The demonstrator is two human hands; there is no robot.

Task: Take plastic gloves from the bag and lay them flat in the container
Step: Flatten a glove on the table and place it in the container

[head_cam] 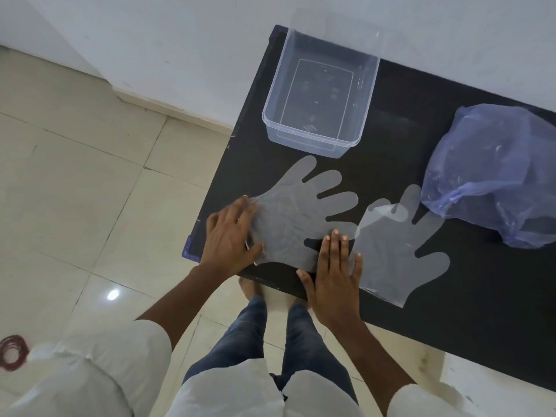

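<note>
Two clear plastic gloves lie flat on the black table (pixel 451 311). The left glove (pixel 304 212) points its fingers away to the right; my left hand (pixel 230 236) pinches its cuff end. My right hand (pixel 334 275) rests flat, fingers spread, on that glove's lower edge, touching the cuff side of the right glove (pixel 397 251). An empty clear plastic container (pixel 319 139) stands beyond the gloves at the table's far left corner. The blue-tinted plastic bag (pixel 493 176) sits crumpled at the right.
The table's left and near edges run close to both hands, with tiled floor (pixel 90 191) below. A white wall (pixel 180 40) stands behind the container. My legs and feet are under the near edge. A red coil (pixel 12 352) lies at the lower left.
</note>
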